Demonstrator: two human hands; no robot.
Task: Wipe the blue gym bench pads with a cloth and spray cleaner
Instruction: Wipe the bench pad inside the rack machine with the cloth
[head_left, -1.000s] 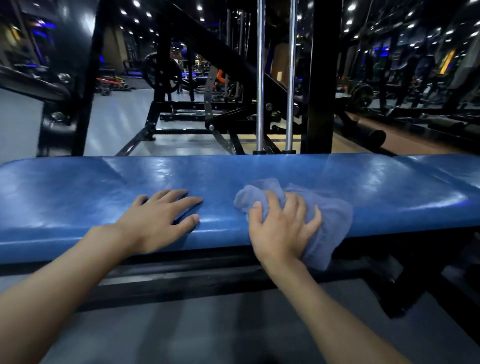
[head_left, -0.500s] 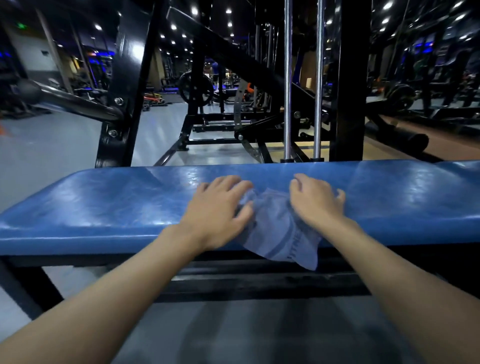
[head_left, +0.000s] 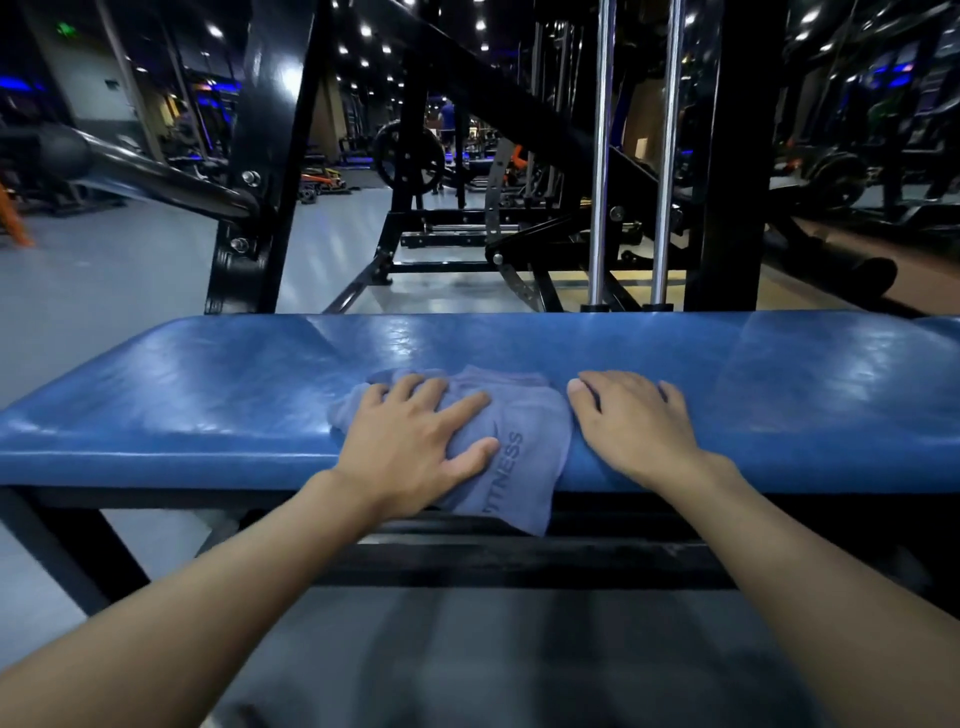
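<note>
Since a second ago the cloth (head_left: 519, 457) has changed hands: the right hand (head_left: 636, 423), which was pressing it then, now lies off it, and the left hand (head_left: 415, 441) has come across from the bare pad to sit on top of it. That left hand is spread wide, fingers fairly straight, palm pressing the cloth flat rather than clutching it. The right hand lies palm-down on the blue bench pad (head_left: 197, 395) just beside the cloth's right edge, fingers loose and holding nothing; whether it brushes the fabric I cannot tell. The cloth itself, grey-blue with pale lettering, lies bunched on the middle of the pad, and one corner hangs over the near edge in front of the dark frame below. The pad's surface is glossy and creased, catching the ceiling lights. Behind it stand two chrome rods (head_left: 601, 156) and a black upright (head_left: 737, 156), with a weight plate (head_left: 410, 158) farther back across the grey floor (head_left: 104, 291).
</note>
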